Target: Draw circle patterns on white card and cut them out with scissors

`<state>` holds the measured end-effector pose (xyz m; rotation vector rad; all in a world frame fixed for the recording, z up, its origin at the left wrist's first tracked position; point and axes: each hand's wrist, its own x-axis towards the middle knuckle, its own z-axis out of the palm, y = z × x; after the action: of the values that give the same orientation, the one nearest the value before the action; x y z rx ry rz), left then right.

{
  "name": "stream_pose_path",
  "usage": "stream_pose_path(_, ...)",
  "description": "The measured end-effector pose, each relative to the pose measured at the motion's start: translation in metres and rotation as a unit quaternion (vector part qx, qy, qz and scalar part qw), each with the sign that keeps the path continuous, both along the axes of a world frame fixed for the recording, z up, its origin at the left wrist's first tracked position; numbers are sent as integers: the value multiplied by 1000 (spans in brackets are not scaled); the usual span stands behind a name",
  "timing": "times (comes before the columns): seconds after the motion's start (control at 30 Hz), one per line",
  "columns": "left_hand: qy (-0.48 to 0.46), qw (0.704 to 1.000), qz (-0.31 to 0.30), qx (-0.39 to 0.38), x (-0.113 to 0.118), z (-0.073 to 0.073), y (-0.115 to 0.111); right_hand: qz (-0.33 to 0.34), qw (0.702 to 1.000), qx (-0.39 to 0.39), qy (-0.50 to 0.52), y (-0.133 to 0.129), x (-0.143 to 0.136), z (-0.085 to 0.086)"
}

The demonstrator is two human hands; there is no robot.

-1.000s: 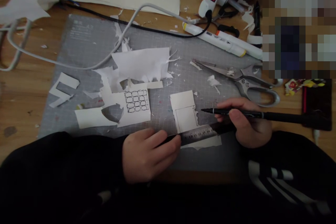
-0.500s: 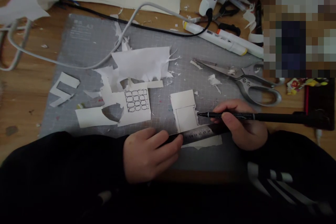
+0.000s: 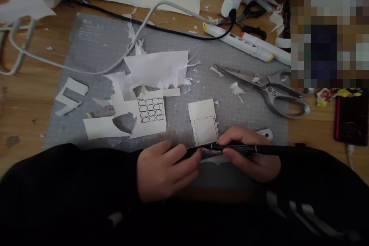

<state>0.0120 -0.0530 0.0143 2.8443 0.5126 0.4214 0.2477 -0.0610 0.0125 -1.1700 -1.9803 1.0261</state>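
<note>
My left hand [image 3: 168, 171] presses its fingertips down on a metal ruler, whose holed end [image 3: 265, 135] shows beyond my right hand. In my right hand [image 3: 249, 153] is a slim black pen [image 3: 268, 149], held nearly level in a pinch. The pen's tip lies at the ruler's edge, close to my left fingertips. Just above the ruler is a small white paper piece [image 3: 204, 109] with a thin-lined rectangle drawn on it. To its left, a cut sheet [image 3: 150, 128] carries a grid of rounded black shapes. My right hand covers much of the ruler.
A grey cutting mat [image 3: 178, 117] lies under the work. Open metal scissors [image 3: 271, 91] rest at right, below white markers [image 3: 238, 41] and a glue gun [image 3: 235, 0]. Torn paper [image 3: 158, 69] and a grey cable [image 3: 141, 30] cross the mat. A phone [image 3: 351, 119] sits far right.
My right hand has moved left and down with the pen, from the paper's right side to the ruler's edge. The ruler's holed end has come into view. My left hand stays on the ruler.
</note>
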Motion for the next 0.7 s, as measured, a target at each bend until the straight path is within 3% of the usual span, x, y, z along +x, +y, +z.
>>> stream_pose_path(0.7,0,1000,2,-1,0,-1,1,8,999,31,-10,-1,-3,-5)
